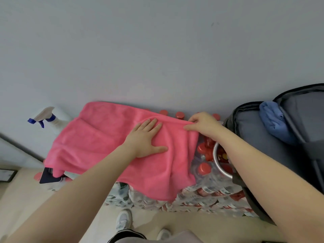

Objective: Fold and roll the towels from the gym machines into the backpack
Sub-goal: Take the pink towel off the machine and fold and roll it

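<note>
— Where is your towel right now?

— Your pink towel (pixel 108 146) lies spread over shrink-wrapped packs of red-capped bottles (pixel 203 192) against the grey wall (pixel 157 50); its near edge hangs over the front of the packs at 6 o'clock, and the cloth is rumpled under your hands.

— And your hands?

— Your left hand (pixel 145 139) rests flat on the cloth, fingers together pointing to 1 o'clock, thumb splayed toward 3 o'clock. Your right hand (pixel 203 125) is at the towel's far right corner, at 2 o'clock from the left one, fingers curled and pinching the edge where a fold ridge rises.

— What sits beside you?

— At 3 o'clock from the towel, your dark backpack (pixel 254 130) stands unzipped and gaping, with a blue towel (pixel 275 120) bunched inside near its top. A metal bowl (pixel 220 163) lies on the bottle caps between towel and backpack, partly hidden by your right forearm. At 9 o'clock a white spray bottle (pixel 50 118) with a blue trigger stands just beside the towel's left edge. Your light shoes (pixel 123 220) show on the pale floor at 6 o'clock.
</note>
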